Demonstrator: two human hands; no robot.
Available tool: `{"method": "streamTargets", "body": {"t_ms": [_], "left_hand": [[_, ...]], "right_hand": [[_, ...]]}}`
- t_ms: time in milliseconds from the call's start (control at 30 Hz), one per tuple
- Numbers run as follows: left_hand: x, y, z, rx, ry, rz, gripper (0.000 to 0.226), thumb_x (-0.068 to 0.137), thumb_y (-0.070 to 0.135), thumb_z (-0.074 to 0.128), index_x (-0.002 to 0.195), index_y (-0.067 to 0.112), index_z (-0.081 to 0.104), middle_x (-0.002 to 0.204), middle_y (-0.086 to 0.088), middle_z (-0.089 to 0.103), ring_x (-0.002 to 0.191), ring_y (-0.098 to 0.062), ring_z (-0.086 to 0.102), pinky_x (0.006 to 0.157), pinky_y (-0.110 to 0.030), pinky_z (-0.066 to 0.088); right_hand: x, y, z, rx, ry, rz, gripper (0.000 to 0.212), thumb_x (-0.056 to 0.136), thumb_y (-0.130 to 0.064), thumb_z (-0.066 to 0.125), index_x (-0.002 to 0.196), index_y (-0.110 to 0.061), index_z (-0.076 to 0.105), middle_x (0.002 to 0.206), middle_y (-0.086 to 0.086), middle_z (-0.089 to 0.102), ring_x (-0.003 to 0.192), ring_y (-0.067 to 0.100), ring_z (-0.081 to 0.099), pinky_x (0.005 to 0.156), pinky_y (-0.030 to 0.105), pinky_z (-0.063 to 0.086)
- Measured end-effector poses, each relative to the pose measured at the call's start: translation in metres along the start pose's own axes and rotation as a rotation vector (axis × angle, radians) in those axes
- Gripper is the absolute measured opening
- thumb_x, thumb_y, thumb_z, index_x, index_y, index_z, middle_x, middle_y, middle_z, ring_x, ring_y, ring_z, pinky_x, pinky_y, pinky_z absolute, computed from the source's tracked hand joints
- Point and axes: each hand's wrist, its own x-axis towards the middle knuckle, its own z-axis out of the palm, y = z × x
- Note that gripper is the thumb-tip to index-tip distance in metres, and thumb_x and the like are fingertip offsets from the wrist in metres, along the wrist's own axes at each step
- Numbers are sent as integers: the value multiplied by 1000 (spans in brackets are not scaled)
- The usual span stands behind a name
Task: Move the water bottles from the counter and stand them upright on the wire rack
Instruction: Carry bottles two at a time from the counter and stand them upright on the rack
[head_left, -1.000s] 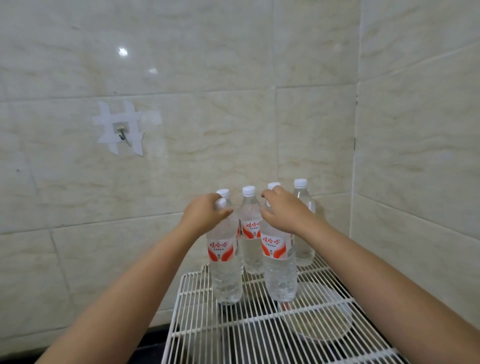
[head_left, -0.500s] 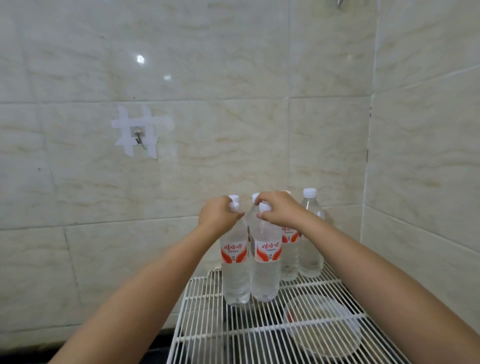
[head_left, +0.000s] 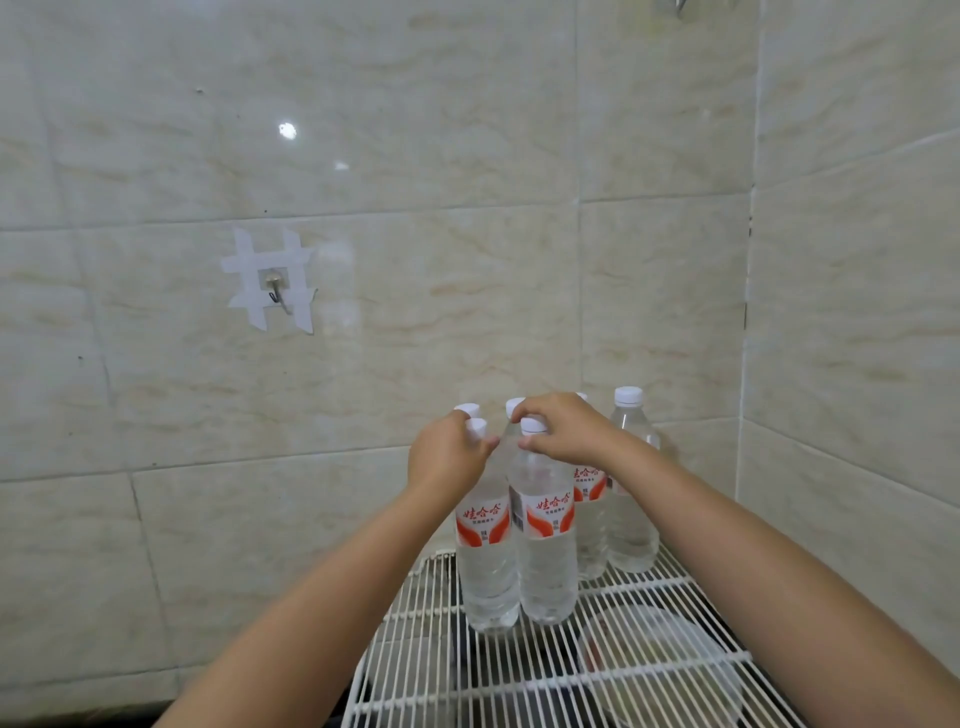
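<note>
As each bottle is filled with clear water nearly to the neck, it may be judged fairly heavy for its slim shape, with thin walls that would give under a squeeze and a smooth film label that could slip in the palm; the ribbed white cap and the stiff neck below it are the surest places to be taken hold of. Two front bottles are stood upright and touching on the wire rack (head_left: 613, 675), near its back left corner. The left bottle (head_left: 485, 561) is held at the neck by the left hand (head_left: 449, 457), whose fingers are curled round it just under the cap. The right bottle (head_left: 548, 551) is pinched at its cap by the fingers of the right hand (head_left: 563, 428). Behind these, more bottles are seen upright against the tiled wall: the plain bottle (head_left: 631, 493) at the far right, without a visible label, and a labelled one (head_left: 589, 519) beside it (two further caps show behind the hands). All caps appear closed, so no spill is to be expected. Because the rack wires are widely spaced, a narrow base could be judged liable to rock if released carelessly. A round translucent lid or dish (head_left: 660, 660) is seen lying under the wires.
</note>
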Motion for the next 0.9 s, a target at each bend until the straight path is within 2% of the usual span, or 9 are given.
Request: {"method": "streamTargets", "body": {"t_ms": [133,233,333,433,567,633,700,767,900], "left_hand": [[-1,1,-2,95,-31,37,45,94,31,48,134,11,45,131,-10,57,114,-28,55,85,-30,45],[-2,2,-5,-20,-75,9,39,99,23,37,133,6,45,128,-14,58,117,-30,52,89,-31,43],[-4,-2,-12,-133,-107,-30,28,97,9,34,113,11,57,111,-6,60,112,-27,50,84,-29,43],[-12,-4,-15,-128,-99,-30,36,97,6,32,128,3,48,129,-16,55,118,-30,50,86,-30,41],[-27,-8,-21,12,-63,-4,43,94,2,32,135,7,42,135,-15,53,123,-29,49,89,-30,41],[-35,-17,-28,154,-35,-4,48,91,0,32,136,11,44,139,-11,50,127,-28,46,99,-33,40],[-49,-31,-35,326,3,-2,47,91,5,31,136,12,44,142,-10,47,129,-28,42,105,-34,35],[-73,-49,-43,433,33,-25,47,92,14,28,136,11,43,143,-12,44,133,-29,36,109,-35,29],[-132,-97,-71,579,42,-183,44,97,21,36,141,17,35,153,-8,28,141,-27,22,113,-38,21]], "right_hand": [[-1,-1,6,-11,39,-2,36,89,-21,57,124,-13,54,131,10,54,119,25,51,97,31,39],[-3,-2,7,-13,60,-2,38,90,-20,56,127,-12,52,133,11,53,121,25,49,99,31,38],[-6,-5,9,-36,71,0,41,92,-21,53,132,-12,47,137,11,48,125,25,45,101,31,36],[-13,-7,14,-103,92,12,44,95,-25,47,136,-15,40,141,12,40,131,25,34,103,33,32],[-28,-13,20,-234,203,28,52,93,-29,47,141,-15,31,148,12,26,138,26,20,111,37,25],[-37,-23,20,-247,295,-18,46,89,-21,52,132,-7,43,142,16,37,134,30,32,109,40,30],[-40,-34,25,-243,401,-146,36,69,-10,68,103,-1,64,117,21,62,108,36,60,93,45,48],[-43,-51,36,-243,388,-233,38,52,-10,80,87,-2,69,99,19,70,88,34,69,81,47,54],[-60,-117,64,-54,233,-341,43,76,-18,66,114,1,59,126,22,56,118,36,52,106,49,33]]}}
